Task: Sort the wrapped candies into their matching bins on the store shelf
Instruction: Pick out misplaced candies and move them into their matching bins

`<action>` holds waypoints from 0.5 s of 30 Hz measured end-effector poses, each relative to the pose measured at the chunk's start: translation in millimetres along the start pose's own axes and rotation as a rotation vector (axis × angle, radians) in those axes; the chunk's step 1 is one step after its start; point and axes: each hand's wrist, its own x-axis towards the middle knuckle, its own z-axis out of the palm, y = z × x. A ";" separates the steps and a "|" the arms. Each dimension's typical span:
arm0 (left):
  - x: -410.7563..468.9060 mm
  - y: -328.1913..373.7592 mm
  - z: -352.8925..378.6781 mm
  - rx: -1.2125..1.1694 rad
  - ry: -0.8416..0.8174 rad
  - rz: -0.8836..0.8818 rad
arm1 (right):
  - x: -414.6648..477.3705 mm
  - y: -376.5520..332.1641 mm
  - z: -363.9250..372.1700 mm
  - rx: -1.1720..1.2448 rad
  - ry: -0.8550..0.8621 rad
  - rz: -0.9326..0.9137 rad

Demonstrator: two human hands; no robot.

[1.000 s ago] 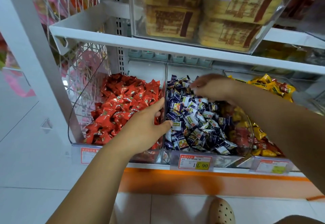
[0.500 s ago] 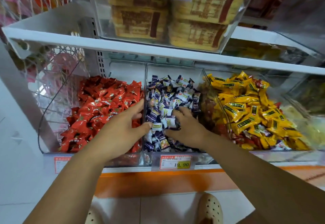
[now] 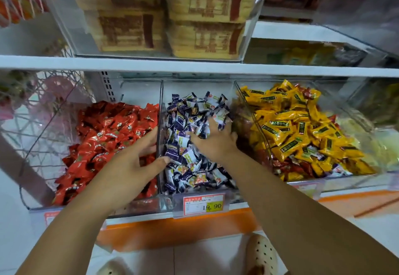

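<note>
The right hand (image 3: 212, 138) has moved deeper into the purple candies (image 3: 190, 140) in the middle bin (image 3: 160, 106), fingers buried so its grip is hidden, while the left hand (image 3: 129, 162) stays open on the divider

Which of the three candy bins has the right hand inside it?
The middle bin, holding purple-and-white candies. The right hand digs into that pile. The red bin and yellow bin flank it; the left hand straddles the divider.
</note>
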 end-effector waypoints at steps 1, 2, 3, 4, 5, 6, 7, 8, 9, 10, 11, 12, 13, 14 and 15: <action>0.4 0.7 0.4 -0.010 -0.002 0.009 | -0.7 -3.6 4.7 -0.031 -0.040 -0.004; 0.5 1.3 0.0 -0.018 -0.001 0.011 | -3.6 -6.9 9.0 -0.048 -0.078 -0.028; 0.5 1.7 -0.4 -0.023 0.000 0.005 | -8.0 -8.1 13.7 -0.057 -0.110 -0.065; 0.2 2.5 -0.5 -0.026 0.002 -0.004 | -13.0 -8.1 17.2 -0.073 -0.132 -0.099; 0.3 2.6 -0.6 -0.027 0.007 -0.012 | -17.7 -7.8 19.9 -0.098 -0.143 -0.126; 0.0 2.9 -0.7 -0.024 0.015 -0.020 | -20.3 -7.4 21.5 -0.119 -0.148 -0.143; 0.2 2.8 -0.4 -0.020 0.024 -0.027 | -21.9 -7.5 22.5 -0.130 -0.154 -0.152; 0.4 2.9 0.0 -0.021 0.027 -0.033 | -22.6 -7.8 22.9 -0.139 -0.162 -0.158; 0.4 2.8 0.3 -0.024 0.025 -0.031 | -23.8 -8.2 22.9 -0.148 -0.170 -0.165; 0.5 2.4 0.3 -0.020 0.016 -0.028 | -24.3 -8.7 22.7 -0.142 -0.173 -0.174; 0.5 1.5 0.1 -0.009 0.005 -0.024 | -24.9 -8.7 21.9 -0.114 -0.157 -0.185; 0.4 0.3 -0.7 0.004 -0.003 -0.026 | -25.2 -8.5 20.7 -0.073 -0.111 -0.192; 0.9 -1.5 -1.9 0.011 -0.007 -0.029 | -25.2 -8.4 18.5 -0.043 -0.025 -0.190; 1.3 -2.0 -3.0 0.016 -0.007 -0.034 | -23.0 -7.7 15.0 -0.023 0.075 -0.167; 1.8 -3.2 -3.9 0.014 -0.011 -0.029 | -17.8 -6.4 9.9 0.008 0.145 -0.117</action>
